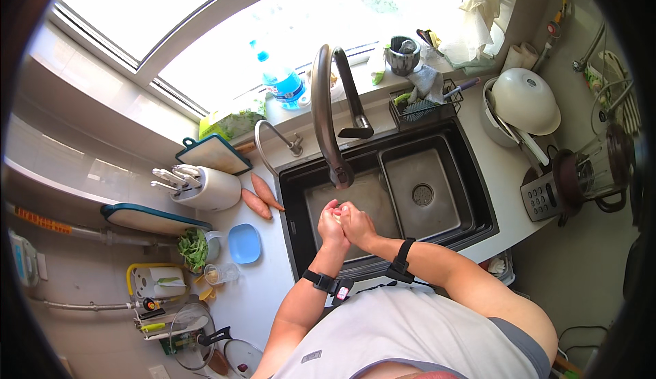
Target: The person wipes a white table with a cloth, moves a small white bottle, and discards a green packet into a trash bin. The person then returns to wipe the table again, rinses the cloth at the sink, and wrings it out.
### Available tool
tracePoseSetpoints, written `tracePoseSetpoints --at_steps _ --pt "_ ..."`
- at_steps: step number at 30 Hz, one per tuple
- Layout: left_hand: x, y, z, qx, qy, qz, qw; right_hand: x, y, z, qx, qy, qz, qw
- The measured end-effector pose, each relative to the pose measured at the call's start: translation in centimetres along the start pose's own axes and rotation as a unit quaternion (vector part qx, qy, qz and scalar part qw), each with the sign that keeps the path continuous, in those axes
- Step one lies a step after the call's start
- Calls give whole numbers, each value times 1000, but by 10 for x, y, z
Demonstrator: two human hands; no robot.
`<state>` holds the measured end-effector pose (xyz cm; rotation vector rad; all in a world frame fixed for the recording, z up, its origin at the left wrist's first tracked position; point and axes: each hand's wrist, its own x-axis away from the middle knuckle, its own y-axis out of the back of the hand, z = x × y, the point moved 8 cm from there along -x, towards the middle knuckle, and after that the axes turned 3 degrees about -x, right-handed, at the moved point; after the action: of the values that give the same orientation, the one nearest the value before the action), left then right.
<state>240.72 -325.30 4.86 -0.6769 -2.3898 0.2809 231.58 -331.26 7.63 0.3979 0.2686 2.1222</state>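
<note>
My left hand point(331, 229) and my right hand point(359, 227) are pressed together above the left basin of a dark double sink point(279, 182). My right fingers fold over the left hand, so whether anything lies between the palms is hidden. Just beyond them, the spout head of a tall dark faucet point(322, 118) hangs over the same basin. Its lever handle point(357, 131) stands to the right. No water stream can be made out. A black strap point(320, 280) circles my left wrist and another black strap point(405, 256) my right.
Left of the sink are two sweet potatoes point(259, 202), a blue dish point(245, 244), a knife block point(218, 189) and leafy greens point(193, 250). A small curved tap point(264, 133) stands behind. At right are a white pot point(497, 123) and a blender point(558, 189).
</note>
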Motion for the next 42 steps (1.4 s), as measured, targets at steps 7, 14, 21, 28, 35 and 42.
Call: tracePoseSetpoints --at_steps 7,14,21,28,35,42 --pt "-1 11 8 -1 26 -11 1000 5 -1 2 27 65 -15 997" --pt "4 12 8 19 5 -28 999 6 3 10 41 113 -6 993" --pt "35 22 33 -85 226 67 968 5 10 2 67 141 5 988" --pt "38 22 24 -220 132 195 947 -2 3 -40 -210 -86 272 935" --pt "47 -2 14 -172 41 248 953 7 29 -33 -315 -126 300 892" --pt "40 5 -3 -249 -23 176 952 1 64 -45 42 35 214 975"
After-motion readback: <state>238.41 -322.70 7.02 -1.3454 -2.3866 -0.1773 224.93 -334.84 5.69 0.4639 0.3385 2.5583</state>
